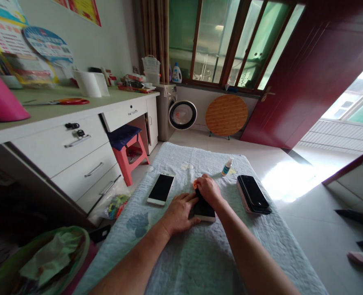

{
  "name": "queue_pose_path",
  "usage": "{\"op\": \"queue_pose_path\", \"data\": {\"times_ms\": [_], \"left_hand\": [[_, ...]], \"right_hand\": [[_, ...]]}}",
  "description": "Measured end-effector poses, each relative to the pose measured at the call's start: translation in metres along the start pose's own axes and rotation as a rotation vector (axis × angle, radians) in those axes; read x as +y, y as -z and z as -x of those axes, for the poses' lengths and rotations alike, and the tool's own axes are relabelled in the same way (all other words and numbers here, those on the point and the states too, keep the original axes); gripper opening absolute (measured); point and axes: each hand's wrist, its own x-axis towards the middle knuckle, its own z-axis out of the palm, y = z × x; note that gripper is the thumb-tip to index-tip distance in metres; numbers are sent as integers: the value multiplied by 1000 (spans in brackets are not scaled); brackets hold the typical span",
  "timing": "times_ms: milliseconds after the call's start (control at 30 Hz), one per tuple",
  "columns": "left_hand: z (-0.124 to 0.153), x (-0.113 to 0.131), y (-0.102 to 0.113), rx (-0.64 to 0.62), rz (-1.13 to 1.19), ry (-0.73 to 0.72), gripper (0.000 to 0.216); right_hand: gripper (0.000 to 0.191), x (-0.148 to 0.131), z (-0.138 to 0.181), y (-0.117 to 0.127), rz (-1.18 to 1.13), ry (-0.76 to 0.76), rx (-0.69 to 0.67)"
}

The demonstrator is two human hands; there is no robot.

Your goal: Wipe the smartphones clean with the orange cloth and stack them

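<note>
left grip point(181, 211) flat, touching phone point(204, 210), right grip point(208, 189) curled over its top (contents hidden).

White phone point(161, 188), small bottle point(227, 167) and stacked dark phones point(254, 193) on pale towel point(199, 254); pink stool point(129, 149) nearby.

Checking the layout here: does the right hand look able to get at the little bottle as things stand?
Probably yes. The bottle stands on the cloth just beyond the right hand, with nothing between them. Though that hand rests on the middle phone and would have to lift off.
</note>
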Motion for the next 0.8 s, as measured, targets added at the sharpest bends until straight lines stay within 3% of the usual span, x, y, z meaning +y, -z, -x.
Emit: {"op": "queue_pose_path", "data": {"times_ms": [267, 400, 633, 800], "left_hand": [[1, -5, -9, 5, -30, 42, 65], [1, -7, -10, 39, 17, 37, 68], [4, -12, -16, 80, 57, 59, 85], [4, -10, -13, 28, 13, 40, 68]], "right_hand": [[20, 31, 10, 12, 27, -121, 94], [22, 21, 15, 8, -31, -19, 83], [21, 5, 42, 15, -173, 219, -117], [20, 11, 62, 26, -273, 344, -305]]}}
